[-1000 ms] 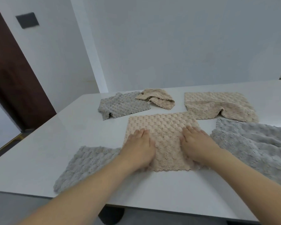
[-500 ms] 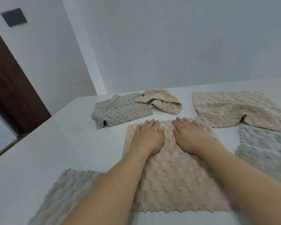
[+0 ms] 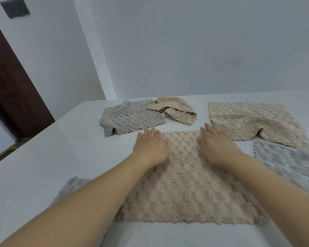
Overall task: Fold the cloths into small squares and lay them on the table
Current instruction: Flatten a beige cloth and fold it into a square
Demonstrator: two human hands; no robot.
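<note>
**Both palms flat on the beige cloth**

No brand, label or writing can be read on any cloth or surface in front of me.

My left hand [image 3: 151,148] lies palm down at the far left corner of the beige cloth [image 3: 189,182], a little left of the frame's centre. Its fingers are straight and close together, tips reaching just past the cloth's far edge onto the white table [image 3: 43,166]. My right hand [image 3: 217,147] lies palm down near the far right corner of the same cloth, fingers straight and slightly spread, pointing toward the upper middle of the frame. Neither hand grips anything; both rest spread on the fabric. My bare forearms run in from the lower left and lower right corners of the frame, the left one crossing over the cloth's near left part.

The beige cloth is spread flat in the lower middle of the frame, its scalloped near edge toward the bottom.

A grey cloth [image 3: 73,186] pokes out from under my left forearm at lower left. Another grey fluffy cloth [image 3: 289,163] lies at the right edge. Above it, upper right of my hands, is a large beige cloth [image 3: 253,120] with one corner turned over. At centre, beyond my fingertips, sit a rumpled grey cloth [image 3: 128,118] and a small bunched beige cloth [image 3: 175,109], touching each other.

A dark door [image 3: 11,86] stands at the left edge.
</note>
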